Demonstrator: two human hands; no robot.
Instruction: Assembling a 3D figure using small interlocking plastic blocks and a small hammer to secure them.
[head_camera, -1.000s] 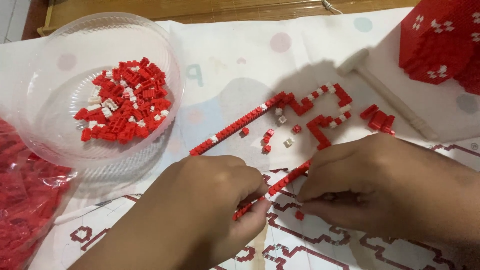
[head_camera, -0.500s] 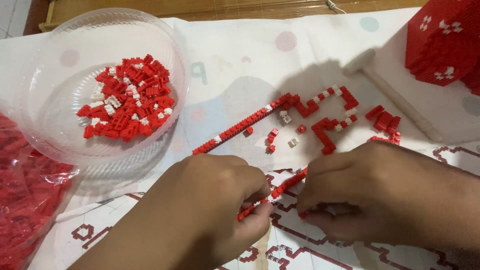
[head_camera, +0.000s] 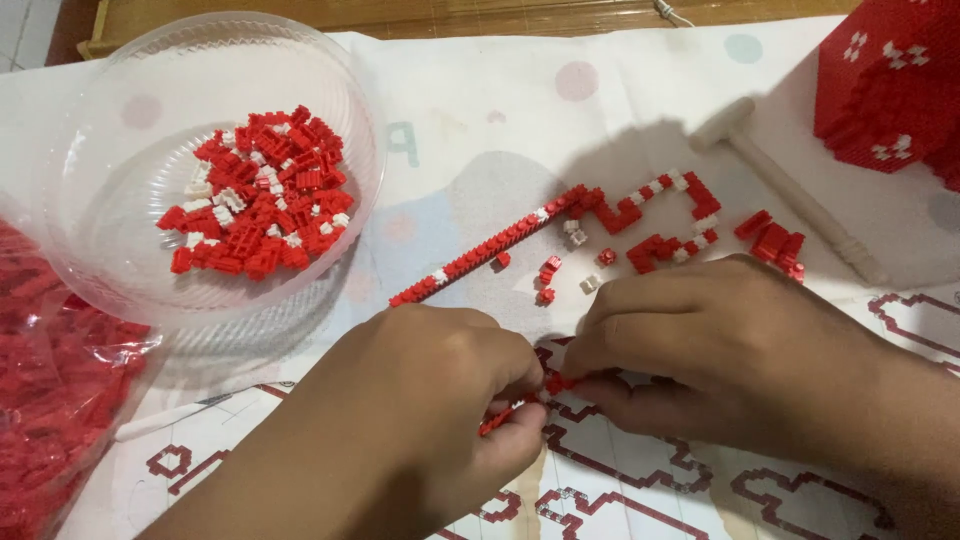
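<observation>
Clear bowl (head_camera: 120, 150) of red bricks sat at the table's far-left corner. Left hand (head_camera: 400, 420) and right hand (head_camera: 710, 350) — both pinched on a short brick strip (head_camera: 515, 405) near the front edge — mid-join; next press likely needs careful alignment.

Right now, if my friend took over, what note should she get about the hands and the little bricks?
Left hand pinches one end of a short red-and-white brick strip. Right hand pinches its other end.
Done: a long brick strip and a hooked piece lie on the paper above the hands; a large red block stands at top right.
Left: loose bricks wait in the clear bowl, a few more beside the long strip.
</observation>
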